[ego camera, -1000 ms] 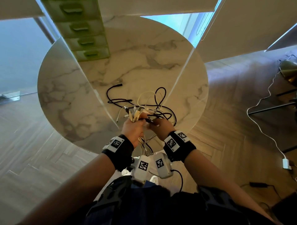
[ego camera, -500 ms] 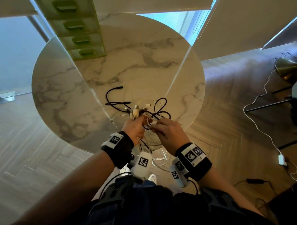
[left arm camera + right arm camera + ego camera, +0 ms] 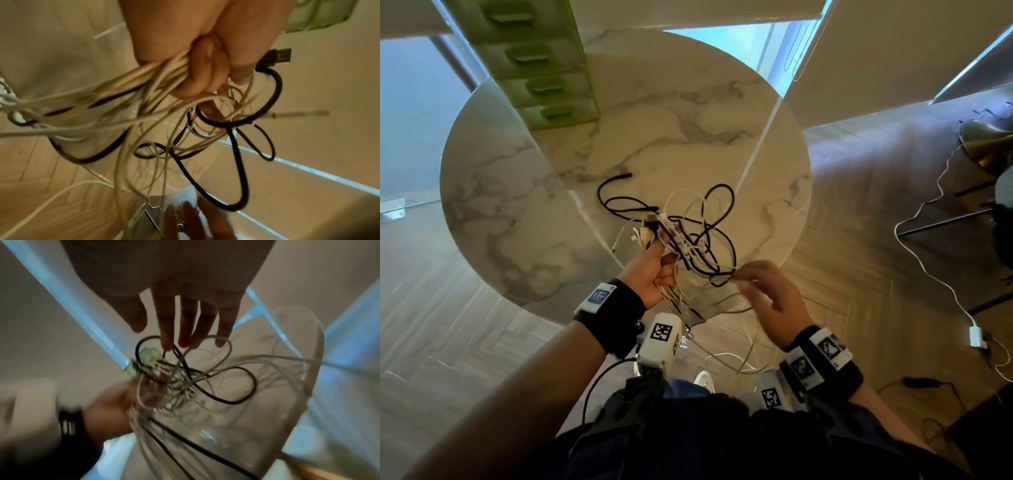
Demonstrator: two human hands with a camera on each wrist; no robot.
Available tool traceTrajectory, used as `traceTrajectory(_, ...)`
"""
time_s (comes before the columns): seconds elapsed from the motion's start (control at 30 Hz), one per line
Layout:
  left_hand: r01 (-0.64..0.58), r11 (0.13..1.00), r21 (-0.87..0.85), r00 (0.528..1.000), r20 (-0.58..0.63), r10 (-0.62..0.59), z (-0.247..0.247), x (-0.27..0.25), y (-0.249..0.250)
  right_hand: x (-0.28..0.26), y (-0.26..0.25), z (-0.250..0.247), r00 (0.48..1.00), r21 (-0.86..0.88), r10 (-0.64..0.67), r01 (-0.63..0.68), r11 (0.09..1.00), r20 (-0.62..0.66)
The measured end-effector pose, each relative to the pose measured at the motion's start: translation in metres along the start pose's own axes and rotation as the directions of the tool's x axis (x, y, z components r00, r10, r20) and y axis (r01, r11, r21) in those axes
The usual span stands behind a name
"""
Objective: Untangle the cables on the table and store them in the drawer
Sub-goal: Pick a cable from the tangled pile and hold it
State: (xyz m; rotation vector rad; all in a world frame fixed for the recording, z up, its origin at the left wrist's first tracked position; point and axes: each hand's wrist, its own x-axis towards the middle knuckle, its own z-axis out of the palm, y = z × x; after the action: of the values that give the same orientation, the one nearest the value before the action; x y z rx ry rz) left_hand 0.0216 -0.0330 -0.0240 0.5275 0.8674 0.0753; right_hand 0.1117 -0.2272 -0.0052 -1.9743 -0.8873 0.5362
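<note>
Left hand (image 3: 654,274) fisted, right hand (image 3: 770,298) loosely spread.

- Drawer unit (image 3: 541,65): far left on table (image 3: 688,113).
- Cable tangle (image 3: 688,236): near table edge, in left hand (image 3: 654,274).
- Right hand (image 3: 767,298): right of tangle.

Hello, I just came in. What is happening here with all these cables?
A person is untangling a knot of black and white cables over the round marble table. The left hand grips the bundle of white strands and plug ends. The right hand reaches into the loops with straight fingers; whether it pinches a strand, I cannot tell. One black cable end lies on the table. The green drawer unit at the far edge looks closed, so nothing is stored yet.
</note>
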Motion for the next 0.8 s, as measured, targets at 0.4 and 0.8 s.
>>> traceTrajectory(0.4,-0.118,0.959,0.257,0.993,0.006,0.121,0.0,-0.016,-0.007,0.06,-0.023,0.019,0.945,-0.054,0.216,-0.209,0.976,0.245)
traceTrajectory(0.8,-0.172,0.797,0.579,0.983,0.049,0.177,-0.029,-0.031,0.009,0.082,-0.022,0.018,0.975,-0.143,0.213,-0.204,0.969,0.055)
